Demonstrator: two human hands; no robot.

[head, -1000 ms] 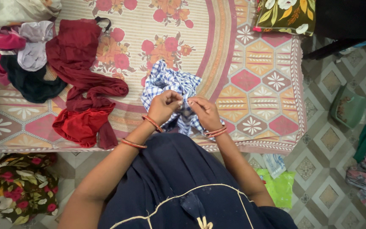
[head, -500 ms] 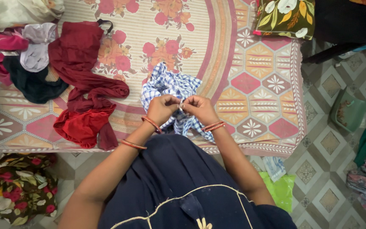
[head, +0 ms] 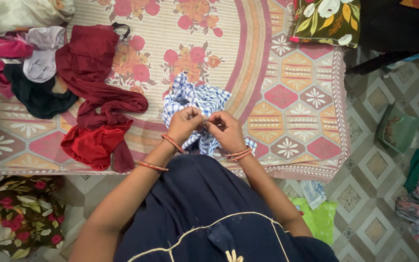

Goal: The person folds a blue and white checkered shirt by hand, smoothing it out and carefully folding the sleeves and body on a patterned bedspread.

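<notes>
On the floral bedspread (head: 248, 53), left hand (head: 186, 123) and right hand (head: 226, 130) still pinch the checked cloth (head: 197, 97) — barely shifted.

One blue checked cloth (head: 197, 104); two hands, left hand (head: 185, 123) and right hand (head: 226, 130), both pinching it. One dark red garment (head: 95, 73), one bright red garment (head: 93, 145), one floral pillow (head: 327, 19), one green bag (head: 320, 218), one patterned bedsheet (head: 287, 97).

To our left the crumpled dark red cloth garment (head: 98, 97) blocks the floral patterned bedspread (head: 287, 97); to our right and beyond the bunched blue-and-white checked cloth (head: 197, 99) at our hands, we find bare bedspread up to the dark floral cushion (head: 326, 19).
</notes>
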